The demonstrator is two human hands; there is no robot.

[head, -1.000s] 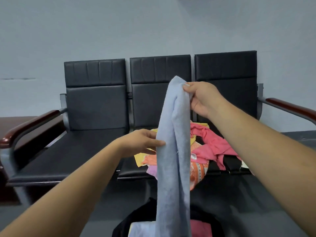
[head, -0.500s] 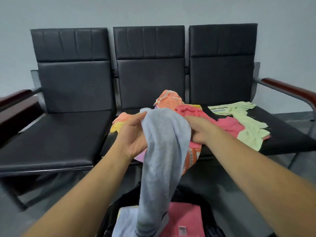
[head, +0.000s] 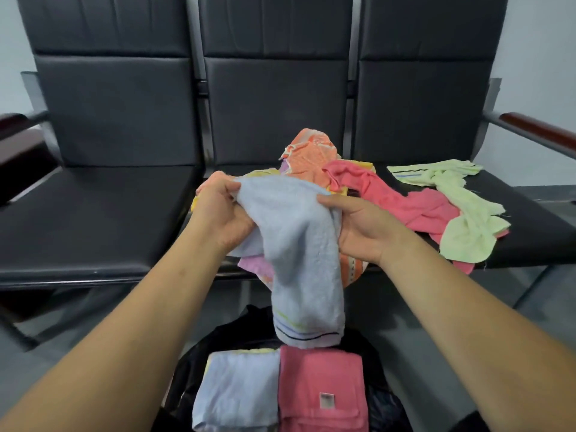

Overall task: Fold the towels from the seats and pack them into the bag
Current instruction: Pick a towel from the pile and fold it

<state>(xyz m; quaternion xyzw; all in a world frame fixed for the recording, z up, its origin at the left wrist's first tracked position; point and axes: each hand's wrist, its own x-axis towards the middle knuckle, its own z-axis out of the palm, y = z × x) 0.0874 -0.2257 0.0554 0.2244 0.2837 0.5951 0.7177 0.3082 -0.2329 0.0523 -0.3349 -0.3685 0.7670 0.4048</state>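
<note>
A light blue towel (head: 299, 244) hangs doubled over between my hands, its striped end dangling just above the black bag (head: 383, 403). My left hand (head: 221, 216) grips its left top edge and my right hand (head: 364, 229) grips its right side. Inside the open bag lie a folded light blue towel (head: 237, 391) and a folded pink towel (head: 321, 391) side by side. Behind my hands, on the middle seat, sits a heap of loose towels with an orange one (head: 311, 154) on top. A pink towel (head: 405, 207) and a pale green towel (head: 461, 219) spread over the right seat.
Three joined black seats (head: 93, 213) stand against a grey wall, with wooden armrests at the left end (head: 9, 120) and right end (head: 539, 132). The left seat holds nothing. The bag stands on the grey floor in front of the middle seat.
My hands came down from holding the blue towel up high and now bunch it together low over the bag. The view has tilted downward and closer to the seats.
</note>
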